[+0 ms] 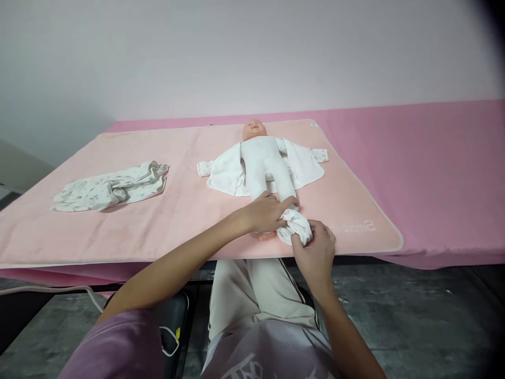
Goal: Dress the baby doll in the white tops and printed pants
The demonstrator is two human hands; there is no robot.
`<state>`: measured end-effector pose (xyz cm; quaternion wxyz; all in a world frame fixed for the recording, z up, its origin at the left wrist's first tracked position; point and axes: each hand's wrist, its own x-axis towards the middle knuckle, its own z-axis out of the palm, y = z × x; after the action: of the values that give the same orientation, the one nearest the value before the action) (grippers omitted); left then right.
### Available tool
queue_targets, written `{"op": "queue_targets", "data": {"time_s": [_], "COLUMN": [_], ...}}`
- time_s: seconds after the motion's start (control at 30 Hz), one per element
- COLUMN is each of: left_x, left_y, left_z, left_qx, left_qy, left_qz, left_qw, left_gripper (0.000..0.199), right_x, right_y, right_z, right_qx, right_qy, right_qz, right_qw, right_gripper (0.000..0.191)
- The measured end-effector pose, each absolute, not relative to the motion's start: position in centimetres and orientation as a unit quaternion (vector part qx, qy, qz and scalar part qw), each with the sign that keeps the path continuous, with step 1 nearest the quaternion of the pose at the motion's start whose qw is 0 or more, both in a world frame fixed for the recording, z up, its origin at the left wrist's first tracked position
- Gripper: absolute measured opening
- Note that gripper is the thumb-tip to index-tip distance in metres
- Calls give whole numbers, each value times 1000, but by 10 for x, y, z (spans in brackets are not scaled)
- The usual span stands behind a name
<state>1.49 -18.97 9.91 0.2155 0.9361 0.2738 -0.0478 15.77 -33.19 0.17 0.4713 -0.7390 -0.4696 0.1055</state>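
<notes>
at the lower centre of the frame, below the pink mat (177, 245), i see a lap in beige trousers (252, 289). just above and right of it, my right hand (317, 252) is nearly closed, thumb and fingers pinching a bunched, printed baby garment (296, 227). my left hand (265, 212) is partly open across the baby doll's (261, 152) lower legs, index finger and thumb at the garment's edge; i can't tell whether it grips. i judge the step in hand as working the gathered cloth around one foot; from here, the move calls for a steady leg and an opening kept wide. farther off, the doll lies face up at centre over a spread white baby shirt (229, 171). a printed garment (106, 189) lies crumpled at left, and the wall (252, 58) fills the top.
</notes>
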Motion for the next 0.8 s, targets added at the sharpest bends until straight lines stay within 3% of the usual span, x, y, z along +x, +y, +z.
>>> {"op": "queue_targets", "data": {"time_s": [0.2,0.4,0.57,0.73,0.8], "left_x": [27,14,4,-4,-12], "left_y": [-190,-190,-188,-181,-177], "left_z": [96,102,103,94,89], "left_qx": [937,929,910,881,853], "left_qy": [285,281,288,265,244], "left_qz": [-63,-41,-6,71,115], "left_qw": [190,239,298,385,448], "left_gripper": [45,44,30,21,33], "right_x": [169,166,166,176,184], "right_y": [-320,-315,-301,-286,-283], "right_z": [6,11,2,-1,3], "right_qx": [-705,-654,-579,-558,-555], "right_qy": [-466,-437,-358,-358,-432], "right_qz": [162,221,357,434,423], "right_qw": [509,576,639,610,571], "right_gripper": [24,20,23,29,27]}}
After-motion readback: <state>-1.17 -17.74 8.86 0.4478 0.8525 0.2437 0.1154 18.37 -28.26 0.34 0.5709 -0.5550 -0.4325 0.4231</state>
